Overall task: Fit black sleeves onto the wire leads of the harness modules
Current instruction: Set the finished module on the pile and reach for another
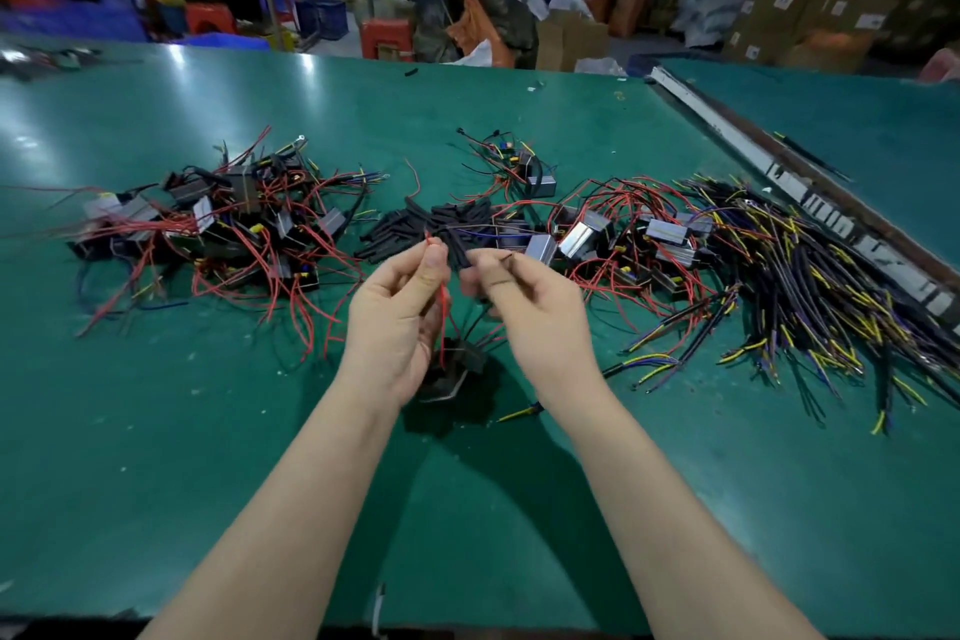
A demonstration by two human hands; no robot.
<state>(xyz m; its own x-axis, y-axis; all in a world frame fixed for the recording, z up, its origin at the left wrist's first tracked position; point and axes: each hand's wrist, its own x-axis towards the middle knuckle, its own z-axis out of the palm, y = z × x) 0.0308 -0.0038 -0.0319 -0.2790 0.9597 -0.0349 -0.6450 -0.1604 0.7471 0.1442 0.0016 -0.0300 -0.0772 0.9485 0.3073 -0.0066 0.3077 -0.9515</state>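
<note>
My left hand [397,312] pinches a red wire lead [442,299] that rises from a small black harness module [454,372] hanging between my wrists above the green table [182,431]. My right hand [524,307] pinches a thin dark lead [506,256] of the same module near its tip. A loose pile of black sleeves [415,229] lies on the table just beyond my fingers.
A heap of modules with red wires [223,224] lies at the left. More modules [623,239] sit at the right, beside a spread of black cables with yellow and blue ends [810,296]. A metal rail [810,192] divides the tables at the far right.
</note>
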